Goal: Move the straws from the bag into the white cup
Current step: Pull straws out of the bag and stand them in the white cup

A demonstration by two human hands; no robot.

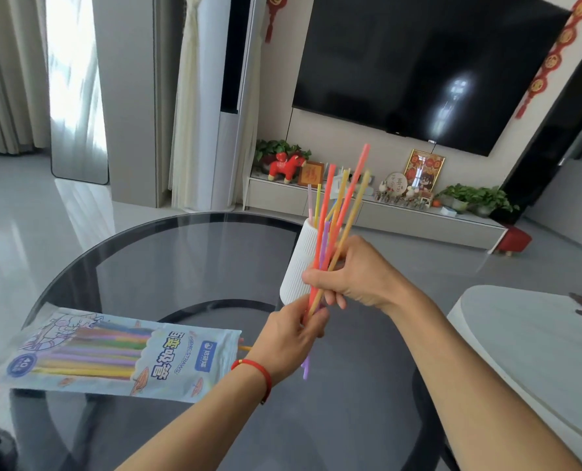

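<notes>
I have both hands, left hand (pixel 294 338) low and right hand (pixel 354 273) above, closed round a loose bunch of straws (pixel 337 212) just before the white cup (pixel 300 263), the bag (pixel 113 355) lying near-left on the counter (pixel 181 253); next, I judge, tidy the bunch and drop it in.

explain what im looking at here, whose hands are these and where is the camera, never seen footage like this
There is no machine here. A person wears a wide-angle camera on the head, so you look down at their own two hands. Both the left hand and the right hand grip a bundle of coloured straws, held in front of a ribbed white cup that already has a few straws in it. The cup stands on a round dark glass table. To the left lies the straw bag, with more straws inside.
</notes>
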